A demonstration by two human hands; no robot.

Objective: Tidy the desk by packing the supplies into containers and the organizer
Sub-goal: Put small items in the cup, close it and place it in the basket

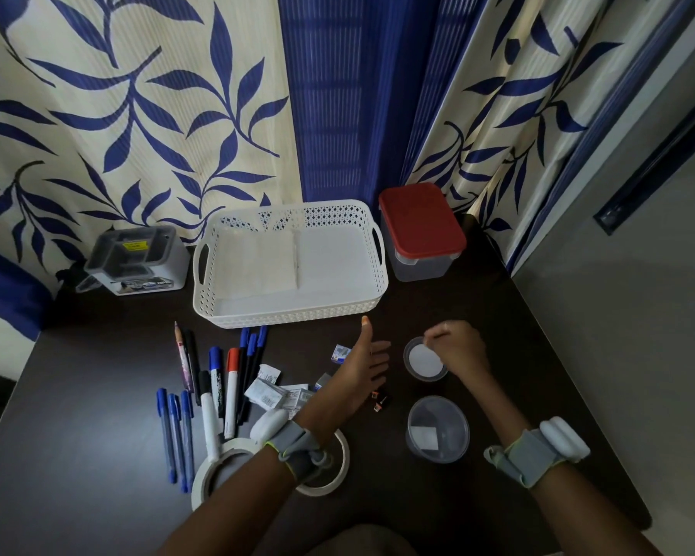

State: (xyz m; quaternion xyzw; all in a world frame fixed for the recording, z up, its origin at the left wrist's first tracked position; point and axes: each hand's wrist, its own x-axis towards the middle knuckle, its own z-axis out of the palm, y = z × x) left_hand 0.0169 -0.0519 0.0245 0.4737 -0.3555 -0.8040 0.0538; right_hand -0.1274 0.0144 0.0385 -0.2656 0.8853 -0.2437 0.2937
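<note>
My left hand (364, 369) hovers flat and open over the dark desk, thumb up, above small dark clips (380, 399). My right hand (460, 349) is curled at the far rim of a small round container (424, 361); whether it pinches something is hidden. A larger round clear container (438, 429) sits nearer me. Pens and markers (213, 391) lie in a loose group at left, with small packets (275, 391) beside them. Two tape rolls (217, 467) lie under my left forearm.
A white perforated basket (289, 311) stands at the back centre, a grey desk organizer (137, 258) to its left, a red-lidded box (420, 230) to its right. A patterned curtain hangs behind. The desk's right edge runs near a grey wall.
</note>
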